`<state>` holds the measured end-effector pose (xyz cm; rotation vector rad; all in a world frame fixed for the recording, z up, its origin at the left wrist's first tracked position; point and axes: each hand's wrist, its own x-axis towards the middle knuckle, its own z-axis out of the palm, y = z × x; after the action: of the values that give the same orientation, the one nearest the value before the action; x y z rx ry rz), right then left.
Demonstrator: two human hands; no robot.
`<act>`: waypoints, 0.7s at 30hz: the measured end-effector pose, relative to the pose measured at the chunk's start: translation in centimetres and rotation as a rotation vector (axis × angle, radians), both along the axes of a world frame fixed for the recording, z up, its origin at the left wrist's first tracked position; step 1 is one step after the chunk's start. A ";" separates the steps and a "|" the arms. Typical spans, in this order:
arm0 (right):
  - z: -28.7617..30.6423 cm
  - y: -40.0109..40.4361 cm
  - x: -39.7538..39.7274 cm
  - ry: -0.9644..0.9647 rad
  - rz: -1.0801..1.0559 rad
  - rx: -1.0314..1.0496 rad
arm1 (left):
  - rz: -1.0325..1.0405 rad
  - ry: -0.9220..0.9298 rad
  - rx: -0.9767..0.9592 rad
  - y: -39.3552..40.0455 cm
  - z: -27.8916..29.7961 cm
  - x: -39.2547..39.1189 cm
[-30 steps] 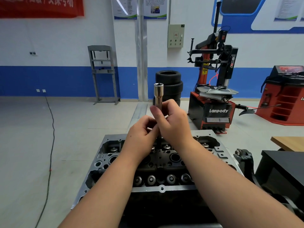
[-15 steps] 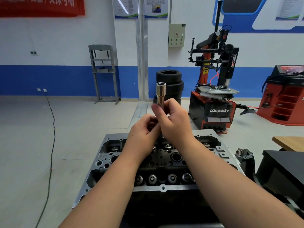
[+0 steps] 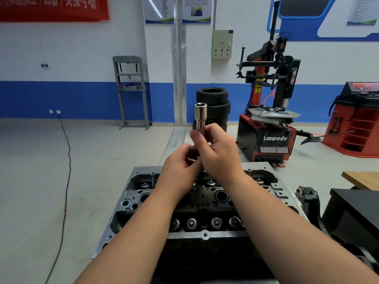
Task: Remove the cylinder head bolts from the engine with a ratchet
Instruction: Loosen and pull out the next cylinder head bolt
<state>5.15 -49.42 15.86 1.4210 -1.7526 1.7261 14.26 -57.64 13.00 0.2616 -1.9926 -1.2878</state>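
A grey cylinder head [image 3: 205, 235] lies on the engine in front of me, with valve springs and dark bores showing. Above its far edge I hold a chrome deep socket [image 3: 200, 114] upright, open end up. My right hand [image 3: 217, 152] grips the socket's lower part, thumb across the front. My left hand [image 3: 180, 171] curls round something metallic just below it, mostly hidden between the two hands. The ratchet's handle is hidden; a dark bit pokes down under the hands.
A red and black tyre changer [image 3: 270, 111] and stacked tyres [image 3: 213, 107] stand behind the engine. A red cabinet [image 3: 356, 119] is at far right, a black stand [image 3: 352, 218] and wooden tabletop [image 3: 363, 179] near right. A cable [image 3: 65, 181] runs along the floor on the left.
Both hands and the socket stay nearly in place above the head. The fingers have shifted slightly round the socket's base.
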 end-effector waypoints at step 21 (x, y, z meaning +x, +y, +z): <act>0.1 -0.1 0.3 -0.080 0.101 0.023 | -0.076 -0.053 -0.047 0.3 0.1 0.1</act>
<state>5.43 -49.50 15.99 1.4938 -1.7749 1.8438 14.38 -57.30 13.13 0.2012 -2.0927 -1.2920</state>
